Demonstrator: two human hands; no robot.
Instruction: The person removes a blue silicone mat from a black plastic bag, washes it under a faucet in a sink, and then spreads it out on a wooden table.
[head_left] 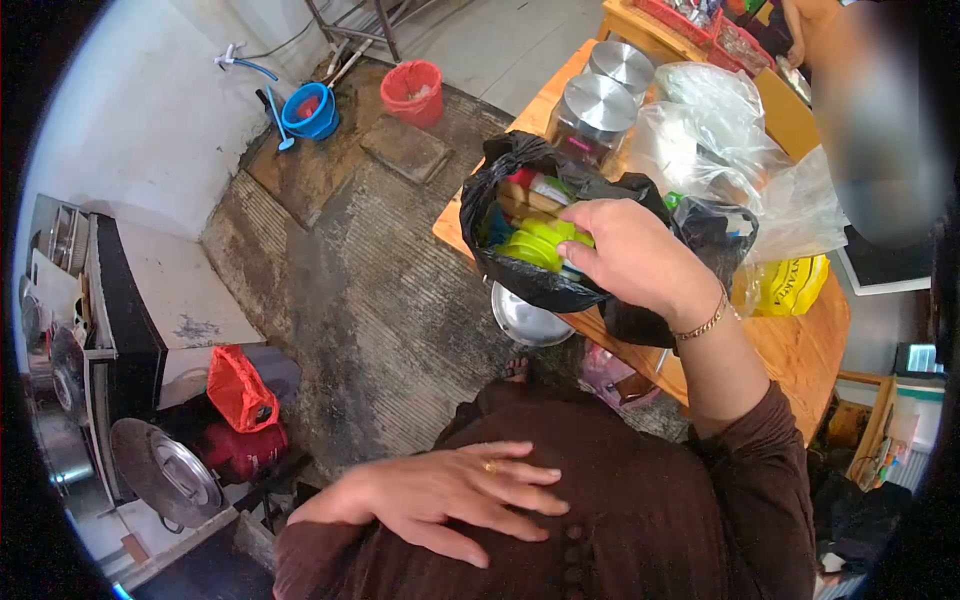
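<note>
Brown garment [620, 490], long-sleeved, buttoned down the front; worn by the person, nearest the camera. Left hand [465, 500], ring on one finger: laid palm-down against the garment, fingers spread apart, nothing in its grasp. Right hand [630, 250], chain bracelet [708, 318] at wrist: at the mouth of the black plastic bag [540, 285], thumb and forefinger beside a yellow-green item [530, 250]; remaining fingertips hidden, so whether it is clamped on anything cannot be told.

Black plastic bag: one, mouth open, at the near left corner of the wooden tabletop [820, 350]; mixed coloured contents, among them the yellow-green item, its kind unclear.

Containers with round metal lids [600, 103]: two, along the left edge of the tabletop, behind the bag. Clear plastic bags [700, 130]: crumpled, across the middle. Yellow bag [790, 285], printed in dark letters: toward the right edge.

Metal basin [525, 318]: below the near edge of the tabletop, partly covered. Floor [370, 250], far side: red bucket [411, 95] and blue bucket [311, 112], standing apart.
</note>
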